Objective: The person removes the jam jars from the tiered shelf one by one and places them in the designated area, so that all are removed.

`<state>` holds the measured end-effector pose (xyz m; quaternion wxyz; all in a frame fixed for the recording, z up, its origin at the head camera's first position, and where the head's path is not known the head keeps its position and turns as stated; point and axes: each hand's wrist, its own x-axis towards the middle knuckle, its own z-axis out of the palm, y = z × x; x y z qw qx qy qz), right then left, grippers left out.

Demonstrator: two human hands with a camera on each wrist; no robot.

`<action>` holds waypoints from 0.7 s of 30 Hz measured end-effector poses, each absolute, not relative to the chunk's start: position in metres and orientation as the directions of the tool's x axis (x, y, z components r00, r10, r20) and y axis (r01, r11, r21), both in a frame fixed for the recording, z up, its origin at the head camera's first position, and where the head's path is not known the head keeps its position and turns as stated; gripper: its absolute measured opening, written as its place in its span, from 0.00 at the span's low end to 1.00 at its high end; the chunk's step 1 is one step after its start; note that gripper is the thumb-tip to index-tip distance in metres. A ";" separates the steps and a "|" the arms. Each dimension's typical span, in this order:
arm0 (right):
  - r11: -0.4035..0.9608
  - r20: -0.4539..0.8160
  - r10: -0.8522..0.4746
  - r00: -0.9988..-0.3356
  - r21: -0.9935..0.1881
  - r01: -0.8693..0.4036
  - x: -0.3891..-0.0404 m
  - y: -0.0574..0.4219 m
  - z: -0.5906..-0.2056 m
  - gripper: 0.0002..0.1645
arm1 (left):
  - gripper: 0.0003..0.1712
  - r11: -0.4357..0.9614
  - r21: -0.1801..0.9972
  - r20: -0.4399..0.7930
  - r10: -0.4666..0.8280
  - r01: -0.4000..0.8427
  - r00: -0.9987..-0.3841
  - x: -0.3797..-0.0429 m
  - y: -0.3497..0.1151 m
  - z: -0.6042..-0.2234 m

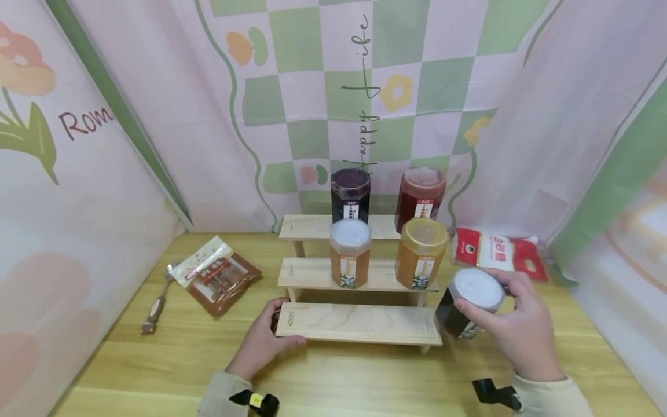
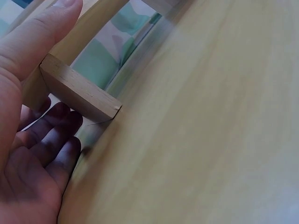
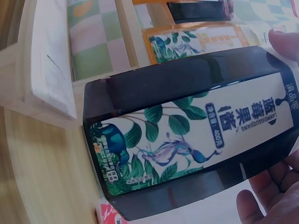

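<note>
The right hand (image 1: 523, 327) grips a dark jar (image 1: 476, 288), tilted just right of the near step (image 1: 359, 321). The left hand (image 1: 266, 341) grips that step's left end. Two amber jars (image 1: 350, 258) stand on the middle step (image 1: 307, 272), a purple jar (image 1: 350, 194) and a red jar (image 1: 417, 197) on the far step (image 1: 310, 227).

Around the worktop (image 1: 359, 382)
Brown packet (image 1: 221, 279) near far left corner, slim tool (image 1: 156, 309) by left edge, red-and-white bag (image 1: 498, 253) near far right corner.

I count five jars (image 1: 351, 253), three wooden steps (image 1: 359, 322), two packets (image 1: 217, 279), one slim tool (image 1: 156, 310), one left hand (image 1: 261, 344) and one right hand (image 1: 530, 329).
</note>
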<state>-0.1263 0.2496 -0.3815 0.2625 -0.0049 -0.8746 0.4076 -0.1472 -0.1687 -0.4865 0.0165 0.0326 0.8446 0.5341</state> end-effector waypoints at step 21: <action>0.675 0.357 0.290 -0.888 -0.734 -0.075 -0.136 0.283 -0.390 0.44 | 0.57 0.434 0.900 0.008 0.077 0.040 -0.997 -0.147 -0.169 -0.487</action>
